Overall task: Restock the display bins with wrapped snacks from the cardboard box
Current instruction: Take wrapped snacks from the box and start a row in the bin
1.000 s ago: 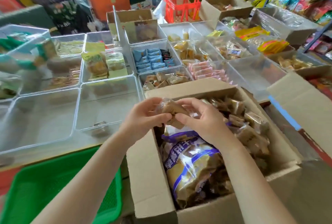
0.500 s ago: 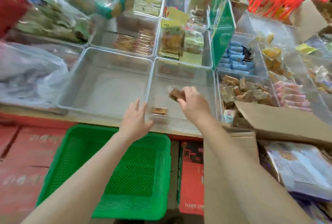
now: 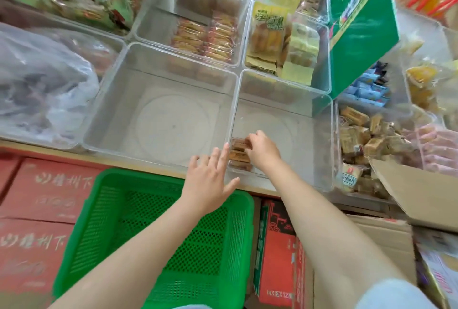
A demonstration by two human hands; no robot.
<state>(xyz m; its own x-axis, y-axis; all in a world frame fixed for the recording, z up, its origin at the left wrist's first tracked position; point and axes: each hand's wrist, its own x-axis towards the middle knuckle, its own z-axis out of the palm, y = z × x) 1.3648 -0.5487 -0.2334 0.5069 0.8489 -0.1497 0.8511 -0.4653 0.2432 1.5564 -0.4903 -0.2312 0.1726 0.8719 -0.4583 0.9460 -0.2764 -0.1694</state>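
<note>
A clear display bin (image 3: 312, 140) in the front row holds a small stack of brown wrapped snacks (image 3: 239, 157) in its near left corner. My right hand (image 3: 261, 151) is down inside the bin, fingers curled on the top snack of that stack. My left hand (image 3: 210, 180) hovers with spread fingers against the bin's near left corner, holding nothing. The cardboard box (image 3: 418, 194) shows only a flap at the right edge. Left of the bin sits another clear bin (image 3: 111, 120) with nothing in it.
A green mesh basket (image 3: 158, 239) sits below the counter edge, with red cartons (image 3: 37, 217) on its left. A bin of brown wrapped snacks (image 3: 366, 140) stands to the right. Farther bins hold orange and yellow packets. A crumpled plastic bag (image 3: 37, 85) lies at left.
My right hand has lowered its snack onto the one lying in the bin's corner. The view has tilted down and closer to the bins. My left hand stays open by the bin.
</note>
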